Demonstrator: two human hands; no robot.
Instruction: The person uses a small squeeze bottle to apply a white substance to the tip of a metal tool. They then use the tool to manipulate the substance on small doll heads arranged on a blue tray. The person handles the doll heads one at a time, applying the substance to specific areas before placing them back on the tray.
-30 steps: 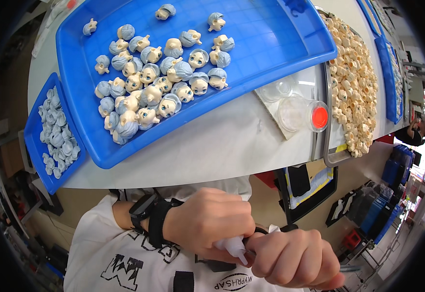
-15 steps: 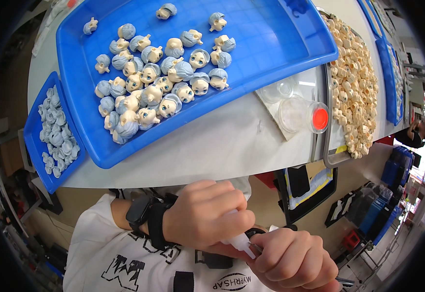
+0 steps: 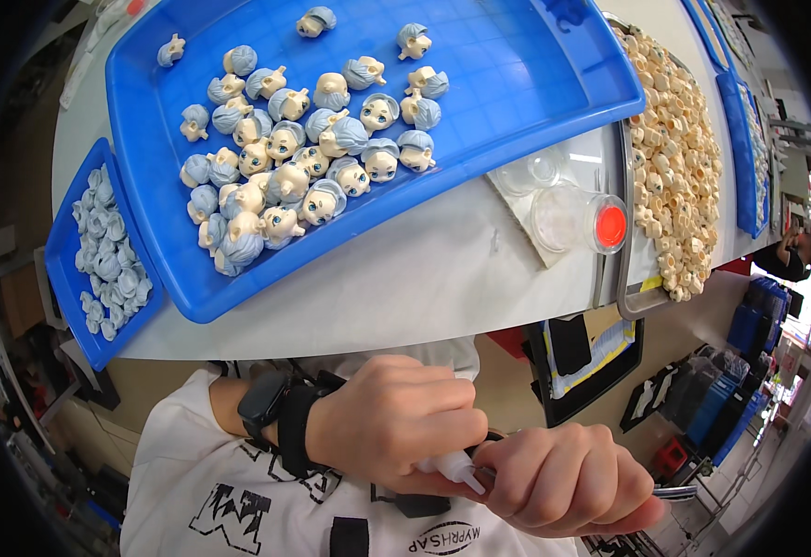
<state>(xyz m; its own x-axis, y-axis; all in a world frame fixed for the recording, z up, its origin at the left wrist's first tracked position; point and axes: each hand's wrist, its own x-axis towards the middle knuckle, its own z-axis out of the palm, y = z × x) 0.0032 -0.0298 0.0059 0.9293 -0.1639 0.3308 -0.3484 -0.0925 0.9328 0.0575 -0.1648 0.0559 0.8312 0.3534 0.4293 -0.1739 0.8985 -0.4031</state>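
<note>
both hands closed on a small white nozzle-tipped bottle, held low in front of the shirt, below the table edge

left to right, all placed off the big blue tray point(image 3: 535, 102): small blue tray point(image 3: 62, 278) of bluish hair pieces just left of it; doll heads point(image 3: 303, 162) piled in its left half; left hand point(image 3: 396, 427) below its near edge, fist shut over the bottle body, black watch on the wrist; white nozzle point(image 3: 456, 469) pokes out between the two fists; right hand point(image 3: 563, 478) below and right, curled shut against the tip, what's inside it is hidden. clear round cups point(image 3: 558, 209) with a red dot lid just right of the tray, then a grey tray of cream parts point(image 3: 679, 176). bottle looks light, soft squeezable plastic, likely slick; best held round the body, not the thin tip. doll heads look light, hard, easy to scuff.
</note>
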